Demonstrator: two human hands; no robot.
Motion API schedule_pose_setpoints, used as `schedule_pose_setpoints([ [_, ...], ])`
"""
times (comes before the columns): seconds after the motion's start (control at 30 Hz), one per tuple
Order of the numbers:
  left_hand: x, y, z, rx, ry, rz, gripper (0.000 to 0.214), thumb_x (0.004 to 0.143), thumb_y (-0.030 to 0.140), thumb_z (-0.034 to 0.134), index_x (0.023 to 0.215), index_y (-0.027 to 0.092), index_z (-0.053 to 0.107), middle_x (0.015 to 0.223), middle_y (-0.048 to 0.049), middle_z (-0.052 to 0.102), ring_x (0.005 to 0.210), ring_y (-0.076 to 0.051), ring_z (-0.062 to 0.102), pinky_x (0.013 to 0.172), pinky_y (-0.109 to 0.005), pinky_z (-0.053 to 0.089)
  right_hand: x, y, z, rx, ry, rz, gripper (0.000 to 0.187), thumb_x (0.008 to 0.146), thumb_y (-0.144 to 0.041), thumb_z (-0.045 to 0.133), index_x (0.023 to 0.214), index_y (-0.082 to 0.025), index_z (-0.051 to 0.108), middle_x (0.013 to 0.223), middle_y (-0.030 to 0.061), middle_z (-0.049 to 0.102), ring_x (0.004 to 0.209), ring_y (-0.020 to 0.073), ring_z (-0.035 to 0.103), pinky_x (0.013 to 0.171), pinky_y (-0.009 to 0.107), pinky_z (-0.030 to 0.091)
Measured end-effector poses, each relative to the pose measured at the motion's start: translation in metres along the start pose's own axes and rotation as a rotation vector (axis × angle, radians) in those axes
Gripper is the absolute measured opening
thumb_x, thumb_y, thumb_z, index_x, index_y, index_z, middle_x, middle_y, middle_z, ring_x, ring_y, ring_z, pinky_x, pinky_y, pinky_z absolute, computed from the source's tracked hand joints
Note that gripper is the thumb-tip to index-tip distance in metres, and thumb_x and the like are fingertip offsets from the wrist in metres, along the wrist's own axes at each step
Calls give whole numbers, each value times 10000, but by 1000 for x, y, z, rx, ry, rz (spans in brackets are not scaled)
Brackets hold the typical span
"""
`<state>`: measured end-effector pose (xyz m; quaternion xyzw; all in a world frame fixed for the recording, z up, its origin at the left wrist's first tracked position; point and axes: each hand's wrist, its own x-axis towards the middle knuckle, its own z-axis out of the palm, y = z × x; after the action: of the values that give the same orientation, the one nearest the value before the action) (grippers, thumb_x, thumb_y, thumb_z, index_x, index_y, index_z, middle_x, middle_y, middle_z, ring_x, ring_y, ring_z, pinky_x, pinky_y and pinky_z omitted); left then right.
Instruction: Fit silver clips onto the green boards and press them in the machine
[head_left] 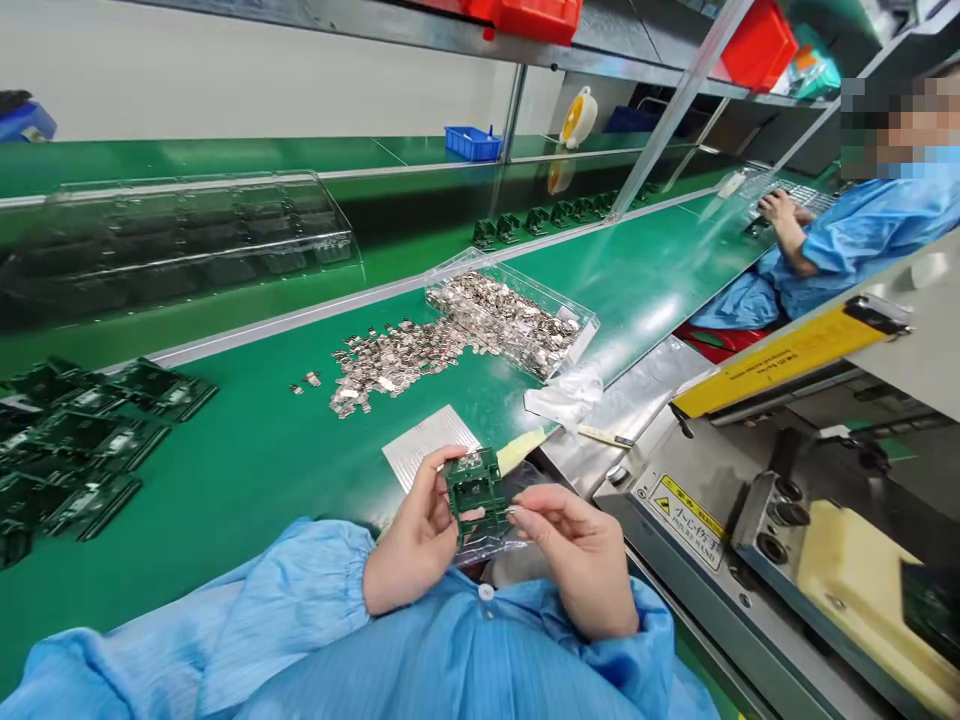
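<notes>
My left hand (420, 535) grips a dark green plastic frame (478, 492) by its left side, with the thumb and fingers closed on it. The frame has square openings and a bit of metal near its top. At its right edge, my right hand (574, 550) is closed in a pinch; a tiny pale piece shows at the fingertips, too small to name. Just beyond lies a ribbed light-coloured sheet (427, 440). Small metal parts (397, 365) are heaped past it, spilling from a clear plastic box (517, 310) lying on the green bench.
Similar green frames (82, 440) are piled on the left. A clear tray (195, 235) and a row of small green parts (540, 220) lie on the conveyor. White tissue (566, 395) rests at the bench edge. A machine (690, 525) with a hand-injury label stands right. A co-worker (847, 240) sits farther right.
</notes>
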<state>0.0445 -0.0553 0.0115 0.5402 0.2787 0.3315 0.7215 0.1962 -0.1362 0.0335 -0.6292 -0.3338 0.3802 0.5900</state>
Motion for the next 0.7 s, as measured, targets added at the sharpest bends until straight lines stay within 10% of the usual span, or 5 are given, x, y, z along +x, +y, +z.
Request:
schedule_pose_setpoints([
  [0.7,-1,-19,-11,15,-138,101,371,957,251,485,1312,307,393,1125,-45,615,1000,-135,613,872,-210,491,-1,9,37,-174,107,-113,130,742,-196,656,821,-209,553,643,-25,624,550,117,564,514,203,446],
])
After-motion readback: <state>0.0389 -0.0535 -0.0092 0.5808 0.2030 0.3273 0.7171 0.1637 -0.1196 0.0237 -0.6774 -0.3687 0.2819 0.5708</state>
